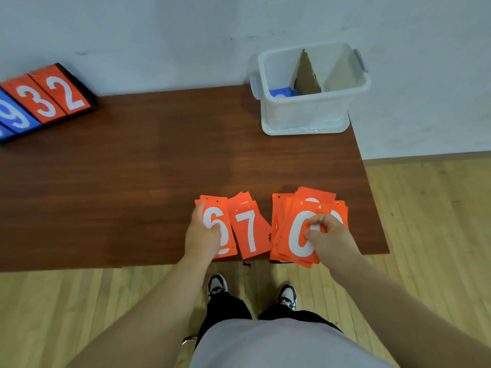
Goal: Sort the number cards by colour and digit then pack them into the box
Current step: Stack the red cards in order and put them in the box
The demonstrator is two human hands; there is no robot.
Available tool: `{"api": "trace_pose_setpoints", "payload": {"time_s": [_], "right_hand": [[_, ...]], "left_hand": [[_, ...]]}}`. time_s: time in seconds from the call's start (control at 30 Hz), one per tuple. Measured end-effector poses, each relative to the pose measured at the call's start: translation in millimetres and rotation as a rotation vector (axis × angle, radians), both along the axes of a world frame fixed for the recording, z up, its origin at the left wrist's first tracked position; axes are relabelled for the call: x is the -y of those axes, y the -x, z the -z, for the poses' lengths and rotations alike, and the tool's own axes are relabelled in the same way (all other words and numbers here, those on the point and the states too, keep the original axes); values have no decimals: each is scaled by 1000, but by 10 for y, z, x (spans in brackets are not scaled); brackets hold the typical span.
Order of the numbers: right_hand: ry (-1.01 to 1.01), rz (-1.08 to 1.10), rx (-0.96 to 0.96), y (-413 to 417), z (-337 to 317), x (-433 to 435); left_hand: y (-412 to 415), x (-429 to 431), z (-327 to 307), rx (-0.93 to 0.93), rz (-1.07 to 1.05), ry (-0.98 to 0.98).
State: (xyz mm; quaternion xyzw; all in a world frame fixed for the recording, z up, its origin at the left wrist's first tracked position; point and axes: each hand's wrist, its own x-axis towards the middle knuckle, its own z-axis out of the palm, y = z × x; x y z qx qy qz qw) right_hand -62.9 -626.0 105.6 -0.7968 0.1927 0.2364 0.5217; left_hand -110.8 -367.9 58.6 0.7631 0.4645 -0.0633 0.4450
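- Standing at the near edge of a brown table (159, 168), a person is facing three piles of orange number cards lying along that edge.
- Left hand (203, 232) is resting on the 6 pile (220, 205), fingers stretched along its left edge and thumb lying across the digit, pressing rather than clasping.
- 7 pile (248, 232) is lying just right of it, touched by neither hand.
- Right hand (326, 232) is pinching the 0 card (295, 235) on top of the right pile (279, 205), fingers curled on its face.
- Box (305, 112) is sitting at the far right corner, a cardboard divider (305, 75) splitting it, with a blue card (281, 92) lying in its left compartment.
- Scoreboard (53, 94) is showing 9, 3, 2 at far left.
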Motion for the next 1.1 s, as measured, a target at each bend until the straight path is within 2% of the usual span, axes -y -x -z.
{"api": "trace_pose_setpoints", "payload": {"time_s": [0.17,0.3,0.37,0.4,0.53,0.57,0.67,0.7,0.8,0.87,0.93,0.97,1.03,1.1], "right_hand": [[14,-6,3,-89,-80,-301],[-24,3,53,-135,-232,-631],[-57,-4,67,-147,-340,-798],[-111,0,61,-148,-396,-887],[-561,76,-52,-120,-591,-1248],[-555,60,-20,-110,-581,-1316],[-146,-112,159,-78,-539,-1406],[-98,-116,160,-68,-515,-1415],[-279,-2,11,19,-441,-1429],[-394,70,-36,104,-369,-1410],[-334,97,12,175,-342,-1322],[-235,92,62,193,-330,-1238],[42,89,149,196,-289,-992],[212,129,145,193,-227,-680]], "left_hand": [[-9,-342,-271,-22,-131,-61],[-31,-670,-483,-20,-71,-117],[-83,-808,-594,41,-62,-57],[-109,-849,-647,86,-36,-4],[-200,-808,-893,222,187,193],[-233,-772,-942,255,230,255],[-256,-684,-1081,351,330,383],[-252,-671,-1084,377,351,418],[-359,-558,-1009,399,401,519],[-494,-471,-895,350,426,556],[-528,-420,-784,307,505,602],[-521,-365,-754,247,529,604],[-493,-324,-681,102,604,479],[-492,-278,-470,-40,613,192]]}}
